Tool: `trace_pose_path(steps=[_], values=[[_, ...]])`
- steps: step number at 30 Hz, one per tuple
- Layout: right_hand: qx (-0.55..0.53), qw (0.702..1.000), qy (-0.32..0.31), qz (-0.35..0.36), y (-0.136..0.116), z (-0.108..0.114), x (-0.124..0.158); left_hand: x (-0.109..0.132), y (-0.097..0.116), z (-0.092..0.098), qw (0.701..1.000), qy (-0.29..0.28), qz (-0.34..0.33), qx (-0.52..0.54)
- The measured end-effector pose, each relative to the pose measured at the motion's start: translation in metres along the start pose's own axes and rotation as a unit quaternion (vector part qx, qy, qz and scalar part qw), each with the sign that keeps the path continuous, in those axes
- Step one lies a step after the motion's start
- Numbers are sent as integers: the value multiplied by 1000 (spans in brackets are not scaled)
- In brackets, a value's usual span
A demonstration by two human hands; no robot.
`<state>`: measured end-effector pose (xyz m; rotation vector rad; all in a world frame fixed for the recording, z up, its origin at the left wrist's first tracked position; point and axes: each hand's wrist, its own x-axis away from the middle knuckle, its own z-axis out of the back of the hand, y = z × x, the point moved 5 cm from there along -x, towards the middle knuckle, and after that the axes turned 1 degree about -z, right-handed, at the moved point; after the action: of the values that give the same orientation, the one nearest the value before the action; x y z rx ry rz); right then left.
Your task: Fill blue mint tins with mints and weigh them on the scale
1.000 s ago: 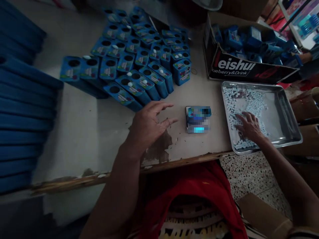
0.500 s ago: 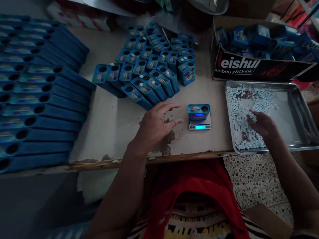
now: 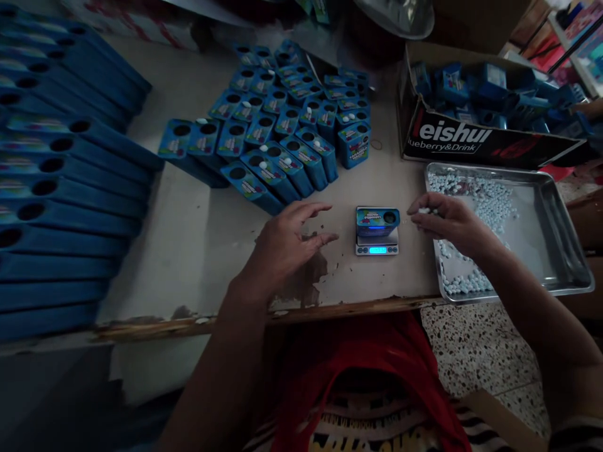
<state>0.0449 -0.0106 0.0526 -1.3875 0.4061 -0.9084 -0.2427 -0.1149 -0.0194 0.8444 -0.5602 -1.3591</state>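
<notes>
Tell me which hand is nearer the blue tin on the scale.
Right. The right hand hovers just beside the blue tin; the left hand rests farther off.

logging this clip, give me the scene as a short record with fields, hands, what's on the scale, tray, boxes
left hand: left hand open, fingers spread, low over the table, holding nothing
right hand: right hand closed on a few small white pellets, between tray and scale
scale: small digital scale, display lit blue
on scale: blue tin, round hole on top
tray: metal tray with loose white pellets
behind: rows of blue tins, some with pellets on top
far right: cardboard box of blue packs
left: stacked blue cases
</notes>
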Motion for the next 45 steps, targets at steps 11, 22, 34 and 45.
trace_pose_path(steps=[11, 22, 34, 45], values=[[346, 938, -21, 12, -30, -21, -32, 6, -24, 17, 1000, -17, 20, -15], [439, 896, -70, 6, -57, -28, -35, 8, -25, 10, 999, -47, 15, -6], [418, 907, -37, 38, -46, -24, -27, 14, -27, 12, 997, -73, 31, -11], [424, 904, -36, 45, -49, -26, -25, 11, -25, 7, 995, -84, 38, -36]])
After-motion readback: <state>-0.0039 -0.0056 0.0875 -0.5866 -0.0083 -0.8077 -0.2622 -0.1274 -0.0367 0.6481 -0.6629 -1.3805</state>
